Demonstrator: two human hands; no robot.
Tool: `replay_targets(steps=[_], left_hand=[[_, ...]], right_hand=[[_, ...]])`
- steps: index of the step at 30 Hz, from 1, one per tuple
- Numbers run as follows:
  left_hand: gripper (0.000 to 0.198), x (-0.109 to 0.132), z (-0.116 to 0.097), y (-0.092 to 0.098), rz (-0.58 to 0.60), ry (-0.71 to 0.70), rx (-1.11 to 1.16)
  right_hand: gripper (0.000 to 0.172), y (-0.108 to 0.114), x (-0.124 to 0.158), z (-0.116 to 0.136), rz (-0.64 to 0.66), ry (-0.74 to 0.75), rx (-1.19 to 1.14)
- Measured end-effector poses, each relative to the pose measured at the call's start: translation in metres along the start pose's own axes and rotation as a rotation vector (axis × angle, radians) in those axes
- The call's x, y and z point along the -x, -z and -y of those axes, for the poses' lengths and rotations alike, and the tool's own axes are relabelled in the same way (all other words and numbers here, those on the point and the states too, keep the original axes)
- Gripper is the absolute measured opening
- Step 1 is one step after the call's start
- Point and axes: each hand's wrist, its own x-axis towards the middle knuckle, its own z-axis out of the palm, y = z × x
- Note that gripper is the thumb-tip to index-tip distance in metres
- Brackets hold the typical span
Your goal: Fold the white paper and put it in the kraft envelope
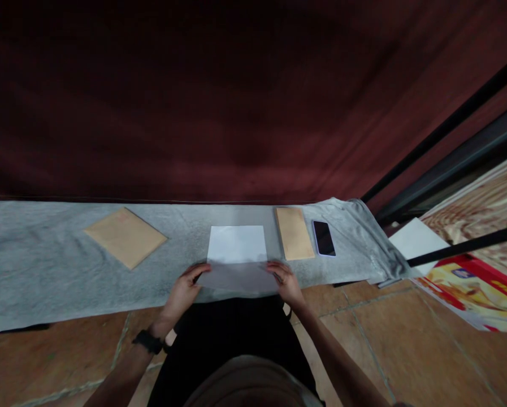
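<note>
A white sheet of paper (237, 244) lies on the grey cloth in front of me, its far part flat and bright. The near part is shaded and looks raised or bent toward me; whether it is a fold or a second sheet I cannot tell. My left hand (189, 286) pinches the left edge of this near part, wearing a black watch on the wrist. At the right edge, my right hand (286, 284) is closed on the paper in the same way.
One brown envelope (126, 237) lies askew at the left. A stack of brown envelopes (296, 233) and a smartphone (324, 237) lie at the right. The cloth-covered bench (37, 254) meets a dark red curtain (236, 113). Beyond its right end are black bars and a red-yellow box (477, 288).
</note>
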Motion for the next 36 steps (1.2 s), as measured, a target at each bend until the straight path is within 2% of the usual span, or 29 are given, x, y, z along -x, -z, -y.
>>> replay_targets(steps=[5,10,14,18,21,24,27,29,32,36], left_hand=[[0.032,-0.03,-0.006,-0.005,-0.097,0.159,0.02],[0.023,-0.051,-0.008,-0.011,-0.165,0.239,-0.032],[0.023,-0.052,-0.013,-0.014,-0.121,0.318,-0.037],[0.04,-0.046,-0.022,-0.016,-0.07,0.39,-0.186],[0.043,-0.043,-0.028,-0.015,-0.015,0.415,-0.303],[0.039,-0.04,-0.033,-0.014,0.015,0.341,-0.434],[0.037,-0.04,-0.042,-0.025,-0.067,0.132,-0.613],[0.043,-0.046,-0.049,-0.041,-0.104,-0.024,-0.652],[0.053,-0.061,-0.052,-0.073,-0.051,-0.206,-0.622],[0.06,-0.078,-0.043,-0.1,0.079,-0.217,-0.603]], right_hand=[[0.018,-0.008,-0.033,0.002,-0.016,-0.153,0.155],[0.02,-0.02,-0.052,0.003,-0.048,-0.314,0.271],[0.019,-0.025,-0.054,0.002,-0.06,-0.349,0.232],[0.036,-0.029,-0.05,0.0,-0.084,-0.374,0.248],[0.039,-0.03,-0.047,0.0,-0.088,-0.338,0.353],[0.039,-0.033,-0.046,0.005,-0.131,-0.287,0.476],[0.037,-0.045,-0.052,0.016,-0.181,-0.231,0.471],[0.038,-0.061,-0.062,0.027,-0.183,-0.167,0.353],[0.045,-0.091,-0.084,0.042,-0.137,-0.097,0.196],[0.051,-0.114,-0.103,0.046,-0.018,-0.082,0.29]])
